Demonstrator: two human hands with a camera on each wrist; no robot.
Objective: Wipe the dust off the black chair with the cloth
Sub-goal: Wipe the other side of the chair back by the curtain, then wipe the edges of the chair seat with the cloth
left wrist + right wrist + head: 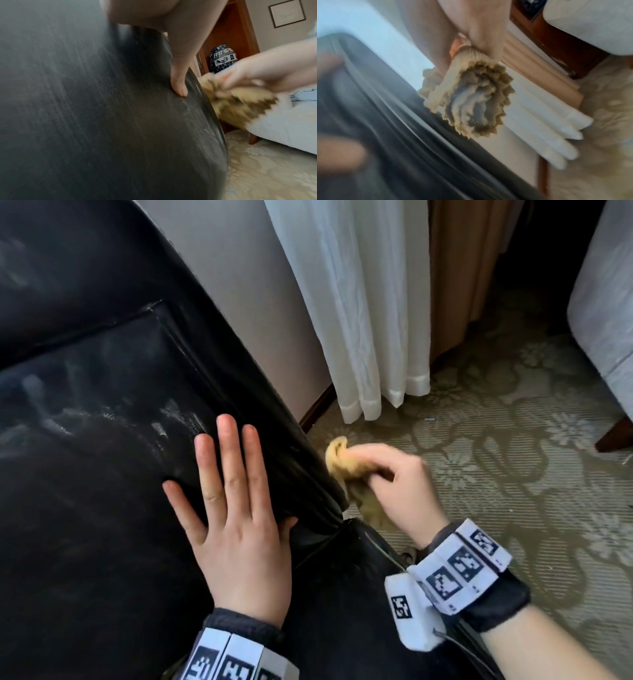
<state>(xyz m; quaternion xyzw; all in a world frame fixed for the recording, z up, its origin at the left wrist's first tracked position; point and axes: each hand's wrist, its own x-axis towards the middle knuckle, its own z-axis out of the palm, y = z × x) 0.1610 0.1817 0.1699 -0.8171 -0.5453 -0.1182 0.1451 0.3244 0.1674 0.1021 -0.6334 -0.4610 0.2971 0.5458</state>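
Now the left hand point(236, 525) lies flat, fingers straight, on the black chair point(102, 405) — dusty streaks show there. Beside its outer edge, the right hand point(397, 484) squeezes the bunched yellow cloth point(342, 460).

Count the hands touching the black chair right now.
1. The left hand rests flat, fingers spread, on the black chair. The right hand grips the cloth beside the chair's outer edge; only the cloth may touch.

Black chair point(102, 508); yellow cloth point(342, 460); floral green carpet point(513, 440).
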